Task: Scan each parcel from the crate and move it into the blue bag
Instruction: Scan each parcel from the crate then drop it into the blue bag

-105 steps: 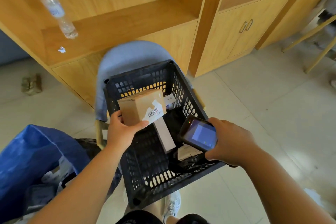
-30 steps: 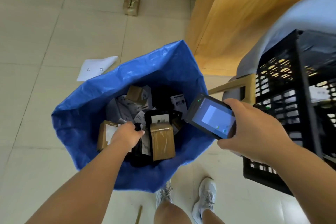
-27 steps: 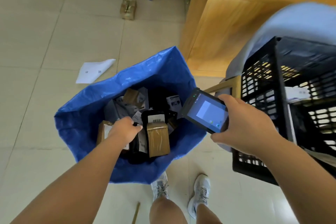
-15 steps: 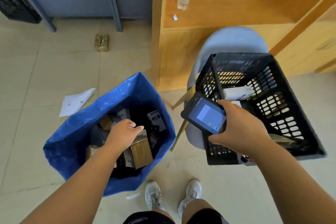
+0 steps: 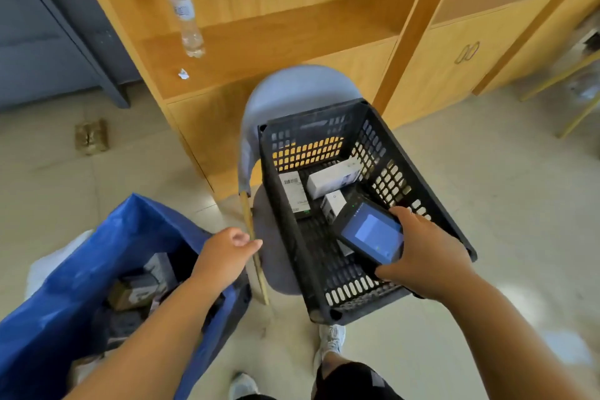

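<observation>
The left hand [image 5: 227,253] hangs over the near rim of the blue bag [image 5: 81,286], its forearm reaching in from the lower left. Its fingers are loosely curled and close together, and it holds nothing. The right arm comes in from the lower right, and the right hand [image 5: 425,256] grips a scanner [image 5: 370,234] above the black crate [image 5: 324,122], screen up, with the thumb on its far edge and the fingers wrapped under its near edge. In the crate, which sits on a chair [image 5: 292,88], lie a long labelled parcel [image 5: 293,191], a white box [image 5: 334,177] and a small white box [image 5: 332,204]. More parcels [image 5: 130,294] lie inside the bag.
</observation>
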`<state>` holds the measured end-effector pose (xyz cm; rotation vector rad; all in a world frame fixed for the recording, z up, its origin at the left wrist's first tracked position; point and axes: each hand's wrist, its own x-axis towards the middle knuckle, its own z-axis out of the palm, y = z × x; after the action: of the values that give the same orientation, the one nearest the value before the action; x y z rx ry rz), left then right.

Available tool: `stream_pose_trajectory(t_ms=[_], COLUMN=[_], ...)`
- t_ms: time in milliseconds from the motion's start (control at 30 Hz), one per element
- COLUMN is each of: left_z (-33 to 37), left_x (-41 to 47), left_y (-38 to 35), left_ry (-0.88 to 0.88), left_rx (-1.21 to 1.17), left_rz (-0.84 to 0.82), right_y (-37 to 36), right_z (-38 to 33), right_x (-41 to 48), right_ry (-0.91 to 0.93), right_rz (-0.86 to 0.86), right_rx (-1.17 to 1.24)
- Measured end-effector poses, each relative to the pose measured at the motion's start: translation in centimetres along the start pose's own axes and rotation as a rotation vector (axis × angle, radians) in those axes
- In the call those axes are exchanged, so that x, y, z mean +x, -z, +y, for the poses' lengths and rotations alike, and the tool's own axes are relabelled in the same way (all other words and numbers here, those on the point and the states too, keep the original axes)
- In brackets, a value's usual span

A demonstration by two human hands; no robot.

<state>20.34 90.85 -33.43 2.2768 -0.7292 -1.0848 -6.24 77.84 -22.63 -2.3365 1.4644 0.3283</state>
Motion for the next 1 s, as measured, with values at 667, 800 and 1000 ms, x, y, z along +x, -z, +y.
stream_pose_trajectory(t_ms=[667,800,1000], left_z=[11.9,10.8,8.8], left_x=[16.5,18.5,20.3], left_y=[-25.3,-28.8,-31.4], left_ry=[0.087,0.232,0.345], left_rx=[0.501,0.498,0.364], left_rz=[-0.236,-0.166,-0.192], right_y=[0.6,-0.4,-1.2], right_z=[17.1,18.0,18.8], right_x=[12.8,13.8,14.4], right_ry=[-0.185,-0.199,-0.203], right_rz=[-0.068,-0.059,-0.072], right_rx=[0.041,0.04,0.071])
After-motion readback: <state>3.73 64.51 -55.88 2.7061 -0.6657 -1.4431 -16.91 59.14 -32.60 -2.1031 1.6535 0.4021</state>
